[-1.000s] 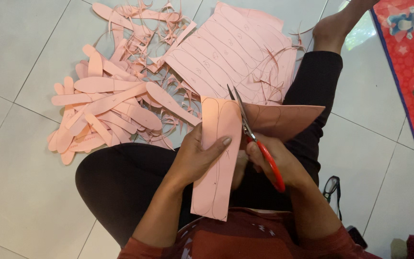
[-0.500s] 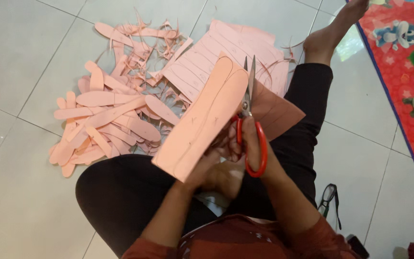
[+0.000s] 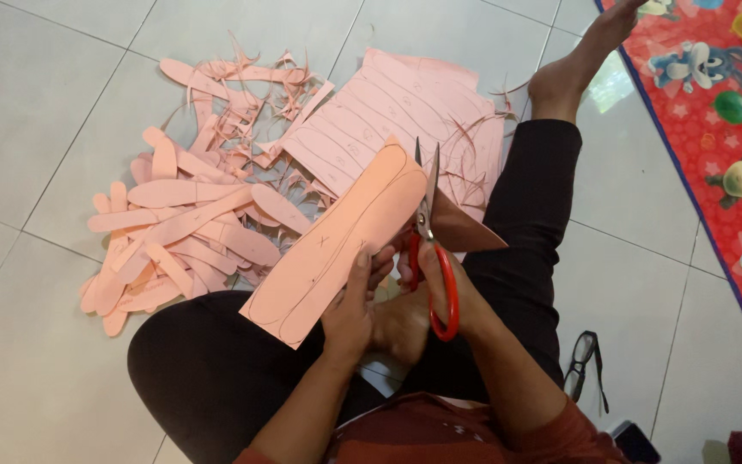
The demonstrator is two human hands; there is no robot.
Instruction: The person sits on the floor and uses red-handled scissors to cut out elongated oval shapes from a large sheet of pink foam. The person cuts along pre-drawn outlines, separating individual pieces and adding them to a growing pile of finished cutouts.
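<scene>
Pink sheet material, head view: one long traced piece (image 3: 337,245) is held tilted over the lap, pinched at its lower edge by the left hand (image 3: 352,302), while red-handled scissors (image 3: 434,258) are gripped by the right hand (image 3: 450,288), fingers closed through the loops, blades set against the piece's right edge. Cut pink strips (image 3: 173,236) are heaped on the tiled floor (image 3: 36,112) to the left, a marked pink sheet (image 3: 388,116) lies beyond, and black spectacles (image 3: 584,365) rest at lower right.

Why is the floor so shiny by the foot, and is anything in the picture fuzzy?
Head view: daylight bounces off the glossy tiles, making a bright glare patch beside the foot; soft, even light, so shadows under the pink strips are faint; the scissors in the right hand and the pink sheet in the left hand look sharp; the mat at the edge bends slightly from the wide lens.
</scene>
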